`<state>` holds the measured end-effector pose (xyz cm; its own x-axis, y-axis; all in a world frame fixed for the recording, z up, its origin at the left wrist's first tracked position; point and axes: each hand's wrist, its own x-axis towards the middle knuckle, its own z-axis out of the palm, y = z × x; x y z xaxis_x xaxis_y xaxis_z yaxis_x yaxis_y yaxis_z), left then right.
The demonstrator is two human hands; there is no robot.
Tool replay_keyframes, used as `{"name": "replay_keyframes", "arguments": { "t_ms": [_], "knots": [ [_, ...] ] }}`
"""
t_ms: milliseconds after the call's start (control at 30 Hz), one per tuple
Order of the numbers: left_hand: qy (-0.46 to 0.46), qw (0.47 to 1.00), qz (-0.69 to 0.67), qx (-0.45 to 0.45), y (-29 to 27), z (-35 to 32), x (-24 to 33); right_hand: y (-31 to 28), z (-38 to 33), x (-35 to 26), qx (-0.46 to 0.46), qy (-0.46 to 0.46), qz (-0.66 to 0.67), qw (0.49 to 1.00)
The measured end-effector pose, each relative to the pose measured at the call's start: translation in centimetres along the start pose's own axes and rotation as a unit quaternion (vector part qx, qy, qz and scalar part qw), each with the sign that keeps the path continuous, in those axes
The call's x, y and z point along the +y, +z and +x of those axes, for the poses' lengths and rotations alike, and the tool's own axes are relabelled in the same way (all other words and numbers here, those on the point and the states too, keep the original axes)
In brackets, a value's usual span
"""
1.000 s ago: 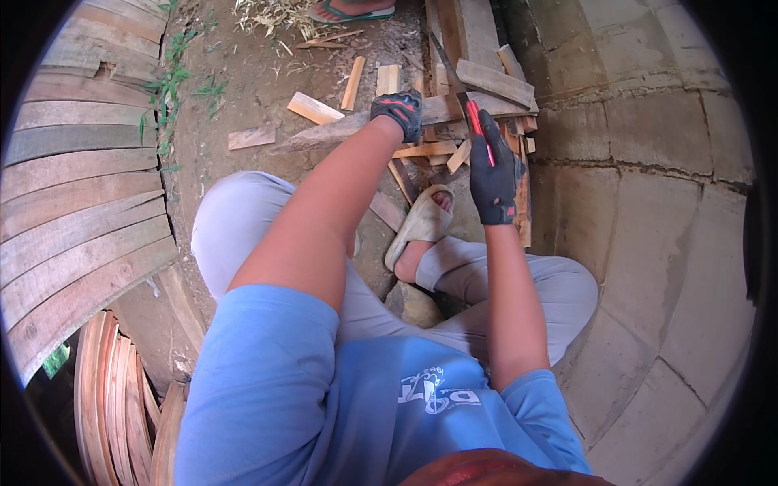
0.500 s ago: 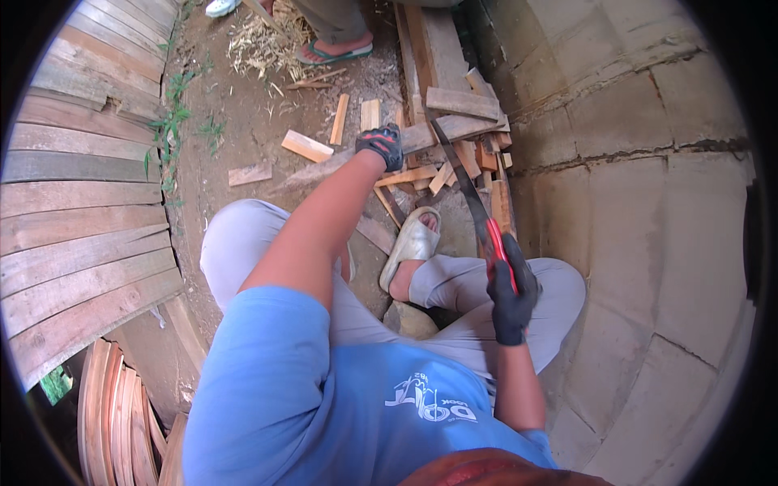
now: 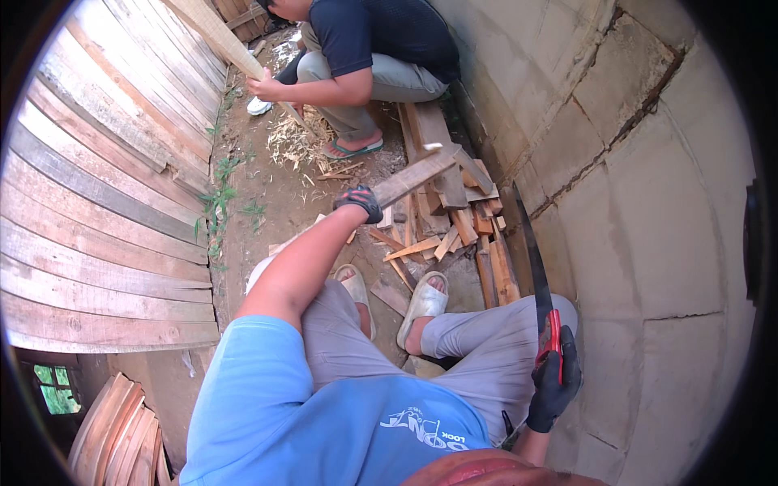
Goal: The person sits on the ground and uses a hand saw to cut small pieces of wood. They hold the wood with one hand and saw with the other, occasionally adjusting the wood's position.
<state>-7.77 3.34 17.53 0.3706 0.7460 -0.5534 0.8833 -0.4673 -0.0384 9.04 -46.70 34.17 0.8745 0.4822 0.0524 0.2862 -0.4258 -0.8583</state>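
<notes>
While the left hand (image 3: 358, 201) grips a wood strip (image 3: 417, 174), the right hand (image 3: 553, 381), clutching a raised machete (image 3: 535, 275), risks striking fingers if the swing strays.

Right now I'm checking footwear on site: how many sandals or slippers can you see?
3. Two pale slippers on the person's own feet, left and right, below the wood scraps. One flip-flop on the co-worker's foot up top; that person's other foot is unclear.
</notes>
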Motion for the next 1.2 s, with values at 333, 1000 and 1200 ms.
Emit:
{"name": "replay_keyframes", "arguments": {
  "t_ms": [333, 1000, 1200],
  "knots": [
    [0.048, 0.998, 0.006, -0.037, -9.2, -8.1, -6.8, 5.2, 4.1, 1.9, -0.080, 0.001, 0.126, 0.989],
    [0.247, 0.967, -0.060, -0.013, -5.1, -0.1, -1.4, 14.4, 7.3, -1.7, -0.034, 0.017, 0.039, 0.999],
    [0.291, 0.940, -0.164, 0.063, 6.2, 3.7, 1.4, 15.7, 7.9, -3.9, -0.036, 0.027, 0.008, 0.999]
  ]
}}
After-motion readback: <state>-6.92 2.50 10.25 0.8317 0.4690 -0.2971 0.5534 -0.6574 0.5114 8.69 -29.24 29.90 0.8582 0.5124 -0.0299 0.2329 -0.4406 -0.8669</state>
